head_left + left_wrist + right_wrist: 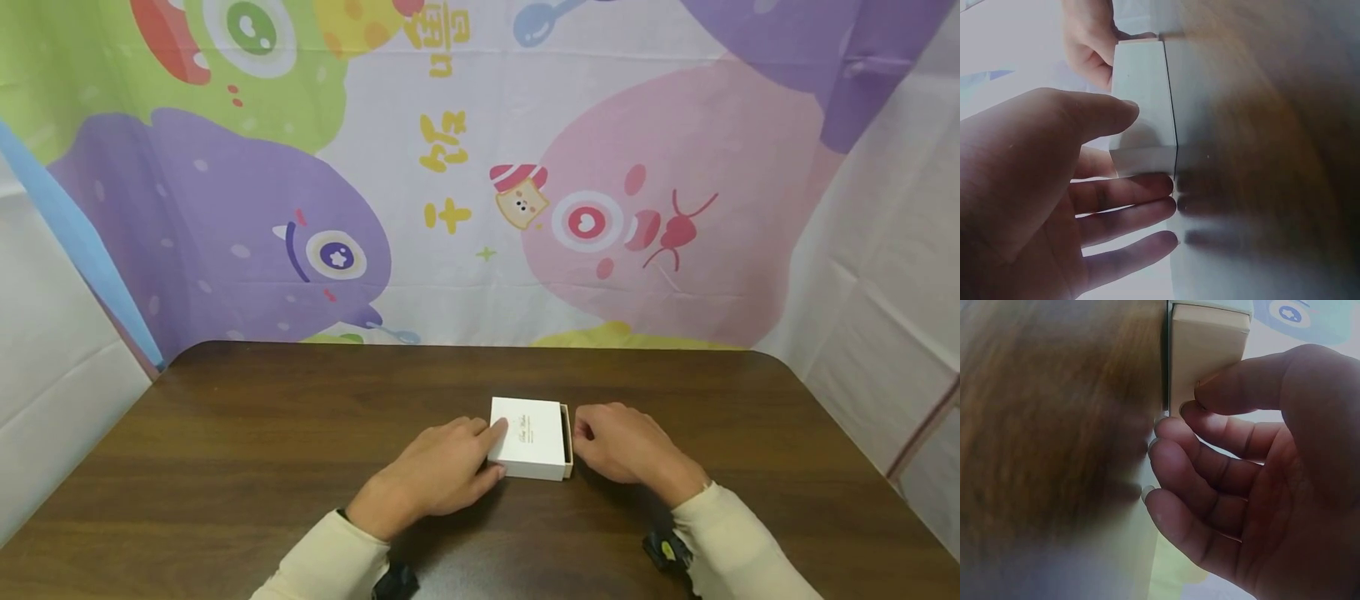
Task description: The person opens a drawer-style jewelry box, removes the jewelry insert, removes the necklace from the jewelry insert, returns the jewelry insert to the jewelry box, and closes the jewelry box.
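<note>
A white drawer box (525,442) with small gold lettering lies flat on the table in the head view. Its cream inner drawer (567,454) sticks out a little at the right side. My left hand (438,471) grips the left end of the white sleeve, thumb along the near side and forefinger on top. The other left fingers stretch past the end in the left wrist view. At the drawer's right end, my right hand (622,446) has its fingers curled. In the right wrist view its thumb and forefinger pinch close against the drawer's end face (1204,350); what lies between the tips is hidden.
The brown wooden table (300,400) has rounded far corners. Behind it hangs a cloth (450,275) with cartoon monsters, and pale sheets hang at both sides. Black camera mounts (666,550) sit at both wrists.
</note>
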Motion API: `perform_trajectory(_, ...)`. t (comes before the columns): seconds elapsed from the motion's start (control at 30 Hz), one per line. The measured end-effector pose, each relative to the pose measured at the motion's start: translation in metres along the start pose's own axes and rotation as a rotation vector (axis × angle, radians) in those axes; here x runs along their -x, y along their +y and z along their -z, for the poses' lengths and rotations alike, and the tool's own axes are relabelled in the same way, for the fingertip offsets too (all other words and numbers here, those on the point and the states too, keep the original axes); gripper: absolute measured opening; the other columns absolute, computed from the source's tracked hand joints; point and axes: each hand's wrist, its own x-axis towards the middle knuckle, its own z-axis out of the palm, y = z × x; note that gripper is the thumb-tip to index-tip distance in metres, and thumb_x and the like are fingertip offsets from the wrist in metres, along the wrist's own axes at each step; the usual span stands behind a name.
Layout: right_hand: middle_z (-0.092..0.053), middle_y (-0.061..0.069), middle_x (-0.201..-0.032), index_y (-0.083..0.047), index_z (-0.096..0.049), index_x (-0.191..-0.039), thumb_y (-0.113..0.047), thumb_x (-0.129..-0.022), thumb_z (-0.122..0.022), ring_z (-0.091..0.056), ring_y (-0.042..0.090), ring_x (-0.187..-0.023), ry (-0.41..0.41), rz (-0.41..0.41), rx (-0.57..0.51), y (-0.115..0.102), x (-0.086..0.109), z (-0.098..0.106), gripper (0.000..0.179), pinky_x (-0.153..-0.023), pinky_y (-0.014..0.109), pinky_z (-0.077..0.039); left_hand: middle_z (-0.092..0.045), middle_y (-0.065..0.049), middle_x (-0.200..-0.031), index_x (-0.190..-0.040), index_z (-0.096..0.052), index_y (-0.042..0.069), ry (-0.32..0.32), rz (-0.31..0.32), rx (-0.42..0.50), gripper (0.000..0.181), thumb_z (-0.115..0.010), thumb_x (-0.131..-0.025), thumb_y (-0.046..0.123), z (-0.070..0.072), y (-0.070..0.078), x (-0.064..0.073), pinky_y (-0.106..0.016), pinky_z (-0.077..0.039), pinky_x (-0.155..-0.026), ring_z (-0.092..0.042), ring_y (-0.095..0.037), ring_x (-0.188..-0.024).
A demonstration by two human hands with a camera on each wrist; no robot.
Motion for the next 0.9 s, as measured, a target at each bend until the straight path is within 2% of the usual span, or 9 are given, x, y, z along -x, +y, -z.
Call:
perform_trajectory(0.47, -0.054, -0.010, -0.072, -0.023, -0.057, -0.076, -0.018, -0.088, -0.059, -0.050, 0.012, -0.065, -0.009, -0.027, 0.003, -0.0009, 0.0000, -0.0011, 0.014, -0.058, 0.035, -0.041, -0.064, -0.007, -0.108, -0.141, -0.053, 0.004, 0.000, -0.003, 0.005, 0.055, -0.062, -0.098, 0.037, -0.0005, 0.0004, 0.0017, -0.037, -0.052, -0.076, -0.060, -0.020, -0.093)
perform_trajectory(0.9, -0.052, -0.008, -0.069, -0.022, -0.055, -0.074, -0.017, -0.091, -0.057, -0.049, 0.013, -0.062, -0.005, -0.035, -0.002, 0.0000, 0.0001, 0.0000, 0.018, -0.055, 0.035, -0.039, -0.064, -0.009, -0.116, -0.143, -0.052, 0.003, -0.022, 0.005, 0.001, 0.057, -0.061, -0.099, 0.038, 0.0005, 0.0008, 0.0002, -0.037, -0.053, -0.082, -0.061, -0.022, -0.101)
